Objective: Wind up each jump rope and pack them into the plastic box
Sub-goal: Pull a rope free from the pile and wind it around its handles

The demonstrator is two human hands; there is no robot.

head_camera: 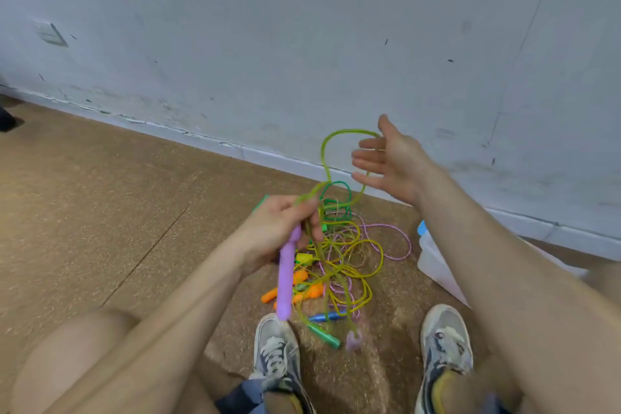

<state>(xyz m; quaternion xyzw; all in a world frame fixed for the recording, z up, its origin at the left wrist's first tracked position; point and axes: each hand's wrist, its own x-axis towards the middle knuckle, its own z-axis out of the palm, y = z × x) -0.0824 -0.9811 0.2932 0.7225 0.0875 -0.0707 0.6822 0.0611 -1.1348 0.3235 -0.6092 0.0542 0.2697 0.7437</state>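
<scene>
My left hand [282,225] grips a purple jump-rope handle [286,279] and a bunch of its yellow-green cord. That cord [324,151] loops up to my right hand [389,161], raised near the wall with fingers straight and spread; the loop passes over its palm. A second purple handle [353,339] dangles blurred below. On the floor under my hands lies a tangle of ropes [349,255]: yellow, pink and green cords, orange handles [302,292], a blue handle [327,316] and a green handle [324,336]. The clear plastic box [433,265] stands at the right, half hidden by my right forearm.
A brown cork-like floor [100,212] meets a scuffed white wall [302,44] just behind the rope pile. My two shoes [275,353] stand at the bottom, either side of the ropes' near end. A dark object [6,118] sits at the far left edge.
</scene>
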